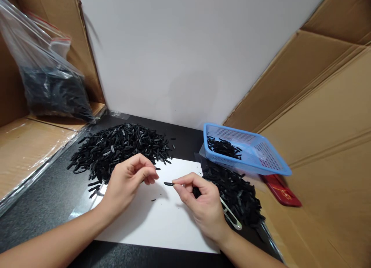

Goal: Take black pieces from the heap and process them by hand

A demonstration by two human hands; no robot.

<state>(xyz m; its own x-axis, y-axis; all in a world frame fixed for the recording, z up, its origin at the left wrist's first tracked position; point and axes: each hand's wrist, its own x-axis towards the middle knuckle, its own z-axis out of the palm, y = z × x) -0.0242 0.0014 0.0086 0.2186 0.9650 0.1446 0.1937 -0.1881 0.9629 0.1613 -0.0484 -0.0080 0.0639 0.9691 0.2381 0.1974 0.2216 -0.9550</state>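
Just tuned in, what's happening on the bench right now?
A person sits over a white sheet on a dark table. The right hand pinches one small black part at its fingertips, with a metal tool tucked under the palm. The left hand hovers with fingers curled, close to a big pile of black parts. A second pile lies at right, below a blue basket holding a few more.

We hold both bare forearms in from the lower corners, wrists angled toward each other. Our left hand is curled, thumb meeting the fingertips in a loose pinch. Our right hand pinches with thumb and forefinger, the other 3 fingers folded under.
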